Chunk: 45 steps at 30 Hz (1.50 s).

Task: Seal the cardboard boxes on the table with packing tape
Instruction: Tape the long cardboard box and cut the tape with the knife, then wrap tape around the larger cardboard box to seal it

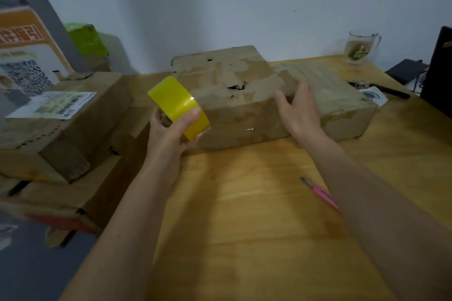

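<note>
At nine o'clock a labelled cardboard box (61, 127) sits on top of a flattened-looking carton (73, 193) at the worktop's (244, 215) left edge; whether either carries fresh tape cannot be told. Next, toward ten o'clock of centre, the left hand (171, 129) grips the yellow packing tape roll (178, 107), thumb over the outer band and fingers (160, 118) curled through the core. The roll is held on edge, its core axis running roughly from eight o'clock to two o'clock, and no loose tape end can be made out. At twelve o'clock lies the worn middle box (227, 95), flaps down, its top torn and scuffed, long axis running nine to three. The right hand (299, 112) rests flat on this box's right end with fingers straight, holding nothing, at the seam with a second box (337, 98) just beside it at two o'clock. A pink utility knife (320, 193) lies at four o'clock. Judging from this, sealing seems barely begun: tape still has to be drawn, laid and cut.
</note>
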Each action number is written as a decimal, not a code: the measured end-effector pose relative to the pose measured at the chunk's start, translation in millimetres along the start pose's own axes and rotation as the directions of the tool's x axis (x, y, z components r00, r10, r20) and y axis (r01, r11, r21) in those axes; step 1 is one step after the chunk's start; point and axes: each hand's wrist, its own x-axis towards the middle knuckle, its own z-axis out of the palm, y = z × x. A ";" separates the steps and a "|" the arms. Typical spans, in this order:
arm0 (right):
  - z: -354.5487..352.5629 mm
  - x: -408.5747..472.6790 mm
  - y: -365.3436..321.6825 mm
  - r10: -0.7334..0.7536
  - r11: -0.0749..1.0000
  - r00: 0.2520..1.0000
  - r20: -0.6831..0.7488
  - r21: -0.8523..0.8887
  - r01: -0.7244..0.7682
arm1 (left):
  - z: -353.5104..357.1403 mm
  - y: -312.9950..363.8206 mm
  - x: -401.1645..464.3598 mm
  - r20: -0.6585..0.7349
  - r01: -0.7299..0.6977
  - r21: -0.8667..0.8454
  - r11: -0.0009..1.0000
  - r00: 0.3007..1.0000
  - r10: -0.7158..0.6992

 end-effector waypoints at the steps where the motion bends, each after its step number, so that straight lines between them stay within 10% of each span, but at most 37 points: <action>1: -0.2 1.6 -3.8 0.052 0.996 0.998 0.031 0.071 -0.054 | -3.8 1.4 0.6 0.012 0.034 -0.054 0.998 0.999 -0.034; 14: -47.9 -64.5 -17.1 0.144 0.953 0.984 -0.103 0.283 -0.110 | -10.5 51.5 -90.0 0.195 0.083 -0.079 0.993 0.979 -0.066; 26: -69.7 -188.8 4.5 0.345 0.833 0.879 -0.329 0.539 -0.126 | -29.3 66.9 -210.7 0.041 0.155 -0.207 0.966 0.988 -0.150; 30: -84.2 -194.8 23.3 0.247 0.923 0.909 -0.336 0.366 -0.115 | -37.1 72.3 -230.3 -0.042 0.146 -0.298 0.943 0.985 -0.166; 36: -90.0 -186.5 85.6 0.276 0.839 0.961 0.019 -0.492 -0.231 | -36.7 83.7 -237.1 -0.070 -0.065 -0.288 0.955 0.996 0.046; 45: -100.0 -167.1 85.4 0.210 0.951 0.975 -0.065 -0.217 -0.219 | -3.5 85.4 -207.2 0.067 -0.014 -0.219 0.976 0.997 0.030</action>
